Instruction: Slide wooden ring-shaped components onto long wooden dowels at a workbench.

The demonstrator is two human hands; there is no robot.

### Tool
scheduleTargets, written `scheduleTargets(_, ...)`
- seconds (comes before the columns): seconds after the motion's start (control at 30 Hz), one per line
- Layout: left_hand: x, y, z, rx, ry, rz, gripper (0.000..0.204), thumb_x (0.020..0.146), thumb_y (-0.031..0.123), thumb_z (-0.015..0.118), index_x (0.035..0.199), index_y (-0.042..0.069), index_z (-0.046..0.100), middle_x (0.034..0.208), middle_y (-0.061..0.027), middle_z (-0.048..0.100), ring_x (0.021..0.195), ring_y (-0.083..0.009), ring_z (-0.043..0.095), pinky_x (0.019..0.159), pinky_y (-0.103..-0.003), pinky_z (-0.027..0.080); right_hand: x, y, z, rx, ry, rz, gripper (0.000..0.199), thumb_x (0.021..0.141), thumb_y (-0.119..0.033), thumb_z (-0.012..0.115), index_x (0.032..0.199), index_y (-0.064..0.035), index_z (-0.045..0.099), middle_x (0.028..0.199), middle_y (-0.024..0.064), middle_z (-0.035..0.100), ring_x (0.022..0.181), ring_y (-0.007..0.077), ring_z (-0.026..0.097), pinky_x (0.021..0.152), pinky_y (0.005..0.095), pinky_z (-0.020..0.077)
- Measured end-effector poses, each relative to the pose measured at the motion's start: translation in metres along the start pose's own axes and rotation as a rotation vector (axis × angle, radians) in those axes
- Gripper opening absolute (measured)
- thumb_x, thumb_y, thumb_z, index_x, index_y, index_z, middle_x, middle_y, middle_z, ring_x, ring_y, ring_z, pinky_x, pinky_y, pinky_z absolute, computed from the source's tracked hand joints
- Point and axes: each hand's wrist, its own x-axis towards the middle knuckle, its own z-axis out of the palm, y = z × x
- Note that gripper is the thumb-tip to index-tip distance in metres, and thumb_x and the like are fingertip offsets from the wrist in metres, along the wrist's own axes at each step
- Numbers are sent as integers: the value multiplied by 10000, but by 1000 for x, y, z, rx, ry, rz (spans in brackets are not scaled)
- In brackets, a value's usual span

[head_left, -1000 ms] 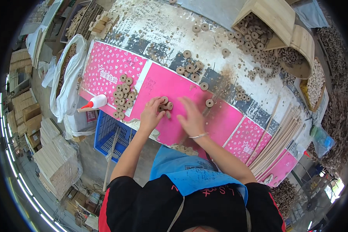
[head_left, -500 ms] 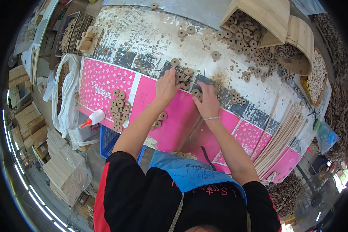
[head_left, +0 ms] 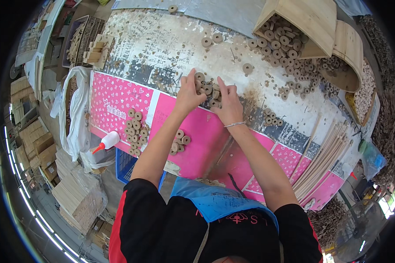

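Wooden rings (head_left: 208, 90) sit heaped at frame centre, above the pink sheet (head_left: 197, 140). Both hands have advanced there from the sheet: left hand (head_left: 188, 94) and right hand (head_left: 228, 103) cup the heap, fingers curled; actual grip cannot be confirmed. Gathering appears underway.

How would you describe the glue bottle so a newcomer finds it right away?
Start at the pink patterned sheet covering the near side of the bench and go to its left edge, near the person's left elbow. The glue bottle lies tilted there, above the blue crate. It is the only white bottle with a red nozzle among the brown wooden rings.
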Motion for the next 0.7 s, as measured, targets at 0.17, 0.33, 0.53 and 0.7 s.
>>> scheduleTargets(0.17, 0, 5, 1, 18, -99, 166, 815, 621, 30, 802, 1358, 136, 470, 1208, -186, 477, 1046, -412, 609, 872, -457, 562, 5, 0, 12, -55, 16, 20, 892, 629, -24, 801, 1435, -209, 466, 1198, 128, 459, 1086, 356, 576, 873, 436, 556)
scheduleTargets(0.33, -6, 9, 8, -183, -73, 188, 724, 656, 11, 758, 1315, 141, 490, 1201, -179, 507, 1050, -380, 619, 874, -428, 553, 5, 8, 10, 76, 131, -50, 799, 650, 14, 750, 1381, -182, 494, 1235, 142, 478, 1084, 380, 598, 885, 444, 554)
scheduleTargets(0.53, -11, 5, 32, -583, -244, 155, 616, 724, -13, 687, 1305, 67, 500, 1221, -169, 594, 1089, -280, 633, 924, -344, 527, 3, 14, 7, 287, 130, -59, 762, 686, 55, 693, 1388, -147, 479, 1289, 164, 503, 1168, 378, 570, 975, 417, 517)
scheduleTargets(0.7, -62, 1, 20, -635, -218, 94, 594, 759, -33, 658, 1333, 52, 530, 1203, -156, 594, 1087, -249, 633, 901, -342, 540, -41, -2, 12, 396, 179, -199, 705, 715, 105, 627, 1365, -135, 498, 1242, 168, 521, 1168, 375, 573, 970, 401, 505)
